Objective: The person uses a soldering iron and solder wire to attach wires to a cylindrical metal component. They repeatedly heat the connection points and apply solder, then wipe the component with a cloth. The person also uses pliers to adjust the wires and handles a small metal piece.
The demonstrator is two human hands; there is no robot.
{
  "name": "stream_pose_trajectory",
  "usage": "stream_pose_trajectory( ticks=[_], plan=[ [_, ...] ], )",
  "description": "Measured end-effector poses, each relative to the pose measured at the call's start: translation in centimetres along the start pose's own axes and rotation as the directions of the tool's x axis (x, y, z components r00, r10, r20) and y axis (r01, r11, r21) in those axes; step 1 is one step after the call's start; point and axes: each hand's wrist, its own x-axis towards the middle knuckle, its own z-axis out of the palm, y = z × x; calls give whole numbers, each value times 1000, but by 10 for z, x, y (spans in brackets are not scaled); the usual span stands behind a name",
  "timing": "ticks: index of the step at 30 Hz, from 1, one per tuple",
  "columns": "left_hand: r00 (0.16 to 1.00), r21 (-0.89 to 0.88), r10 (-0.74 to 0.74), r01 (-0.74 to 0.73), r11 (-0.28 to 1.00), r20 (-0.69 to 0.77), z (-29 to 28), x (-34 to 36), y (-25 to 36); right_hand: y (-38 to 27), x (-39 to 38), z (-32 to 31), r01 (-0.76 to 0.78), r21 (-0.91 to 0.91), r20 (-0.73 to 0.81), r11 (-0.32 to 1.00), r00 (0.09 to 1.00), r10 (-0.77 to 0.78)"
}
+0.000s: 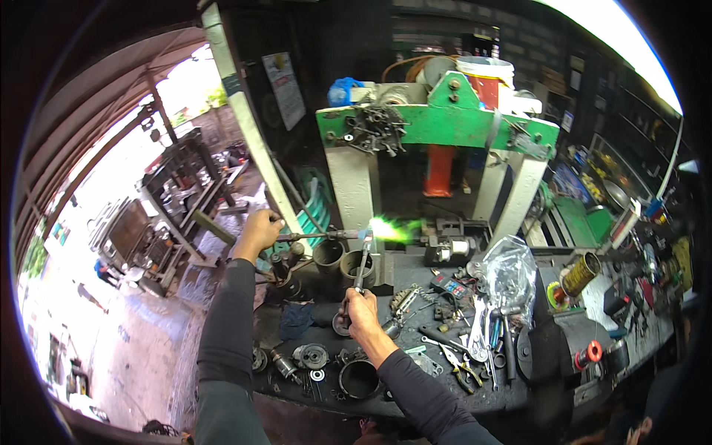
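Note:
My left hand [259, 230] is closed on a long metal torch [311, 236] held level above the bench. A bright green flame [389, 229] shows at its tip. My right hand [362, 315] grips a long metal tool [362, 271], held upright with its upper end at the flame; whether a small piece is held there I cannot make out. Below the torch stand dark cylindrical containers [328, 259]. Near my right hand lie pliers [463, 374], several wrenches [480, 330] and greasy metal parts [311, 356] on the dark bench [297, 389].
A green and white press frame [445, 126] rises behind the bench, with buckets [489, 81] on top. A plastic bag [512, 271] and red spool [587, 356] lie to the right. At left is an open yard with machinery [174, 193] and a person [104, 271].

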Motion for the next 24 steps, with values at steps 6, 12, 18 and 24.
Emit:
stream_pose_trajectory(
  ticks=[6, 12, 18, 24],
  plan=[
    [963, 230, -57, -6, 973, 264, 47, 49, -29, -39, -10, -79, 148, -820, -140, 552, 884, -445],
    [945, 133, -86, 45, 990, 315, 67, 58, -31, -81, -10, -127, 158, -913, -38, 375, 885, -464],
    [968, 158, -67, 29, 987, 242, 87, 66, -42, -73, -4, -130, 217, -863, -15, 456, 892, -452],
    [973, 137, -75, 45, 990, 216, 88, 65, -47, -67, 1, -131, 213, -856, 3, 471, 913, -408]
  ],
)
